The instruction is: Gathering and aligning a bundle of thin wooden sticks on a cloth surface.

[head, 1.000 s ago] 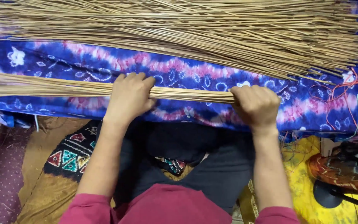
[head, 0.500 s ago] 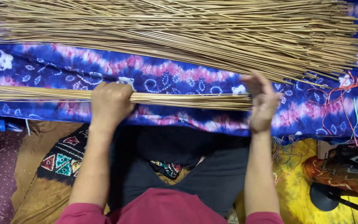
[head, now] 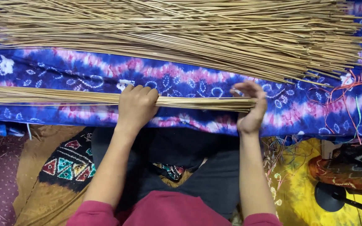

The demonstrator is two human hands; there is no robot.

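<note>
A thin bundle of tan sticks (head: 63, 96) lies lengthwise across a blue, pink and white tie-dye cloth (head: 181, 75). My left hand (head: 137, 106) is closed around the bundle near its middle. My right hand (head: 251, 109) is at the bundle's right end, palm against the stick tips, fingers spread and half curled. A far bigger heap of the same sticks (head: 181, 33) lies behind, fanned toward the right.
Loose red, orange and green threads (head: 340, 98) lie on the cloth at the right. Below the cloth are my dark trousers, a patterned mat (head: 65, 161), a yellow cloth (head: 298, 184) and a dark round object (head: 329, 196).
My left hand slid right along the bundle, from near its left part toward the middle. My right hand stayed at the stick ends, now lower and cupped against the tips.
</note>
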